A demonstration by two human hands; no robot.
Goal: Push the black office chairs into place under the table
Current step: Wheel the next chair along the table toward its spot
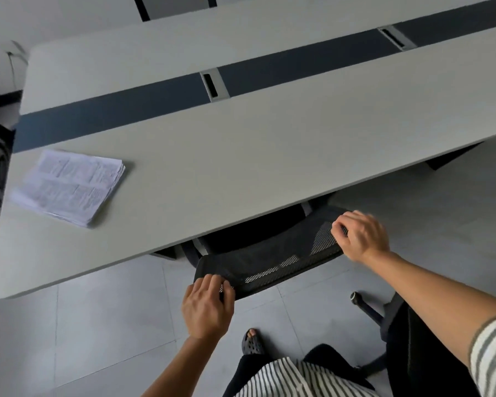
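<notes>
Head view — steeply down, close

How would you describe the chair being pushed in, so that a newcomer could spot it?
Find the long grey table and follow its near edge. The mesh-backed chair is tucked beneath it, left hand and right hand on its backrest. The other black chair stands clear, lower right.

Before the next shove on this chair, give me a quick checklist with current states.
1. Left hand on the backrest top edge: ok.
2. Right hand on the backrest's other end: ok.
3. Seat under the table: ok, the backrest sits near the edge.
4. Fingers clear of the table edge: ok, though close on the right.
5. Chair wheels free: cannot tell, hidden.
6. Second chair at the right pushed in: not ok.
</notes>
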